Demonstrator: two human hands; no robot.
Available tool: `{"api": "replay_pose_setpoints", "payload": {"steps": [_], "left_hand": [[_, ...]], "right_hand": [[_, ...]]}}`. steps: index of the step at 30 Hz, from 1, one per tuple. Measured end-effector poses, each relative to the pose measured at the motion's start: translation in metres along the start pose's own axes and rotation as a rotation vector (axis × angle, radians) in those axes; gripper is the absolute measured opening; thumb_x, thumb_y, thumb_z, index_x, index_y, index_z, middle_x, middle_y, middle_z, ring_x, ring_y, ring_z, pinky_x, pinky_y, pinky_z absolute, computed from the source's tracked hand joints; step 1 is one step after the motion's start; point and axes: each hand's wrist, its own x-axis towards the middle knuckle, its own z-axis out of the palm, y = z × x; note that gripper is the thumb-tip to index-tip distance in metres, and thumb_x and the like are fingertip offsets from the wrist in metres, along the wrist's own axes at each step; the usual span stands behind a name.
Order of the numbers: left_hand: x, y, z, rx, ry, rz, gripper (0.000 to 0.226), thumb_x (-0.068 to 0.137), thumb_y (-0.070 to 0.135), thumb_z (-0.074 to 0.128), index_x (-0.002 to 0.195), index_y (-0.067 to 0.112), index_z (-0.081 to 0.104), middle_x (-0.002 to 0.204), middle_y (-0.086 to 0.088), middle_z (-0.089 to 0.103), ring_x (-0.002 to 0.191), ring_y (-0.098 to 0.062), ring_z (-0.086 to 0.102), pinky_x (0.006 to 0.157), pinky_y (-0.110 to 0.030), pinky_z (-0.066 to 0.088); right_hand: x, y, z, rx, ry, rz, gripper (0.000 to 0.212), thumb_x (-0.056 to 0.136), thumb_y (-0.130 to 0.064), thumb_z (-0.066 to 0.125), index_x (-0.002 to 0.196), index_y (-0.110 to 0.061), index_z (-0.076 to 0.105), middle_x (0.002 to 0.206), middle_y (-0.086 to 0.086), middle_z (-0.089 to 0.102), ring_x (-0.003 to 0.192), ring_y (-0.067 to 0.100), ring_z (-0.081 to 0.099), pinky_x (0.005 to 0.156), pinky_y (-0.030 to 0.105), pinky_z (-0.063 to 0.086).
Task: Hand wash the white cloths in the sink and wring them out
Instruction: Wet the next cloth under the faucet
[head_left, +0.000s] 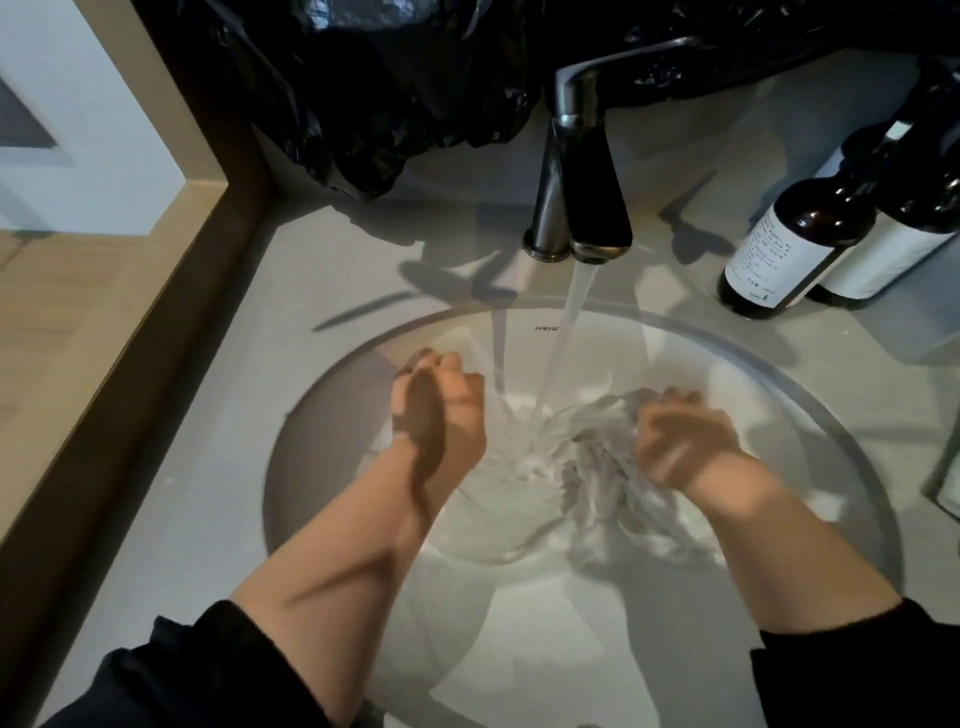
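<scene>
Water (566, 332) ran from the faucet (587, 182) straight onto the white cloth (587, 457), which lay low in the sink (519, 623) between the two hands, kept there, by my judgement, so the stream flushed through the fabric. Left hand (441, 415) had its fingers curled over what looked like one edge; right hand (680, 441) gripped a bunched fold on the far side; the hands stood apart, spreading the material under the flow. Fabric appeared soaked, greyish-white, near translucent where stretched, ropy and creased by the right hand; blur hid the fingertips; wringing judged not yet begun.
</scene>
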Motion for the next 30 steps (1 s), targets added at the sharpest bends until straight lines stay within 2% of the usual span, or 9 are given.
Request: {"api": "replay_pose_setpoints", "payload": {"steps": [2, 6, 11, 13, 16, 19, 24, 27, 30], "left_hand": [[0.0, 0.011, 0.007, 0.012, 0.105, 0.145, 0.029, 0.086, 0.021, 0.051, 0.113, 0.025, 0.059, 0.12, 0.002, 0.049, 0.113, -0.022, 0.042, 0.092, -0.033, 0.036], [0.003, 0.003, 0.038, 0.037, -0.115, 0.381, 0.058, 0.08, 0.055, 0.059, 0.13, 0.029, 0.047, 0.129, 0.009, 0.048, 0.123, -0.016, 0.038, 0.1, -0.032, 0.031], [-0.001, 0.0, 0.052, 0.146, -0.215, 0.464, 0.096, 0.069, 0.074, 0.06, 0.144, 0.02, 0.034, 0.145, 0.0, 0.035, 0.139, -0.024, 0.021, 0.111, -0.043, 0.015], [-0.006, 0.003, 0.054, 0.071, -0.217, 0.44, 0.108, 0.064, 0.077, 0.061, 0.146, 0.015, 0.031, 0.151, -0.001, 0.03, 0.145, -0.026, 0.011, 0.114, -0.046, 0.007], [-0.007, 0.01, 0.052, -0.131, -0.171, 0.421, 0.118, 0.055, 0.08, 0.066, 0.146, 0.016, 0.028, 0.149, 0.005, 0.032, 0.147, -0.025, 0.006, 0.113, -0.045, 0.008], [-0.003, 0.019, 0.038, -0.443, -0.292, 0.288, 0.127, 0.056, 0.069, 0.075, 0.152, 0.024, 0.003, 0.158, 0.01, 0.011, 0.148, -0.014, -0.007, 0.119, -0.045, -0.001], [0.008, 0.026, 0.047, -1.037, -0.266, 0.215, 0.127, 0.039, 0.056, 0.089, 0.143, 0.046, 0.017, 0.141, 0.011, 0.041, 0.135, -0.02, 0.038, 0.107, -0.05, 0.037], [0.006, 0.033, 0.051, -1.243, -0.278, 0.263, 0.121, 0.047, 0.04, 0.094, 0.146, 0.031, 0.025, 0.138, 0.005, 0.048, 0.131, -0.017, 0.045, 0.105, -0.045, 0.043], [0.012, 0.021, 0.034, -1.269, -0.304, 0.193, 0.085, 0.057, 0.036, 0.087, 0.132, 0.023, 0.049, 0.125, 0.01, 0.06, 0.118, -0.01, 0.056, 0.1, -0.03, 0.047]], "right_hand": [[-0.001, -0.02, 0.008, -0.07, 0.159, -0.178, 0.055, 0.092, -0.043, 0.048, 0.14, -0.017, 0.035, 0.142, 0.008, 0.04, 0.13, 0.027, 0.037, 0.106, 0.037, 0.031], [0.005, -0.052, 0.038, -0.169, 0.045, -0.405, 0.083, 0.087, -0.049, 0.059, 0.15, -0.013, 0.018, 0.151, 0.007, 0.03, 0.139, 0.025, 0.028, 0.113, 0.037, 0.024], [0.013, -0.052, 0.041, -0.288, 0.04, -0.322, 0.05, 0.087, -0.026, 0.057, 0.136, -0.018, 0.045, 0.129, 0.003, 0.051, 0.121, 0.024, 0.049, 0.104, 0.041, 0.035], [0.014, -0.039, 0.027, -0.05, -0.097, -0.311, 0.044, 0.083, -0.027, 0.063, 0.126, -0.022, 0.055, 0.122, 0.002, 0.06, 0.116, 0.024, 0.056, 0.102, 0.037, 0.04], [0.006, -0.018, -0.003, 0.607, -0.184, -0.348, 0.015, 0.076, -0.016, 0.078, 0.085, -0.016, 0.066, 0.087, 0.003, 0.069, 0.084, 0.018, 0.065, 0.071, 0.024, 0.048], [-0.008, -0.01, -0.032, 1.216, -0.215, -0.37, 0.024, 0.078, 0.002, 0.072, 0.09, -0.016, 0.065, 0.084, 0.004, 0.071, 0.079, 0.018, 0.068, 0.073, 0.028, 0.054], [-0.029, -0.012, -0.053, 1.856, -0.17, -0.361, 0.025, 0.072, 0.005, 0.061, 0.092, -0.009, 0.064, 0.074, 0.001, 0.072, 0.071, 0.015, 0.07, 0.062, 0.025, 0.057], [-0.036, -0.015, -0.055, 2.056, -0.173, -0.347, 0.024, 0.064, 0.006, 0.065, 0.078, -0.013, 0.068, 0.066, 0.001, 0.069, 0.063, 0.013, 0.069, 0.054, 0.021, 0.054], [-0.036, -0.013, -0.054, 2.195, -0.175, -0.304, 0.022, 0.065, 0.005, 0.061, 0.07, -0.011, 0.075, 0.068, 0.006, 0.07, 0.064, 0.017, 0.07, 0.058, 0.024, 0.056]]}}
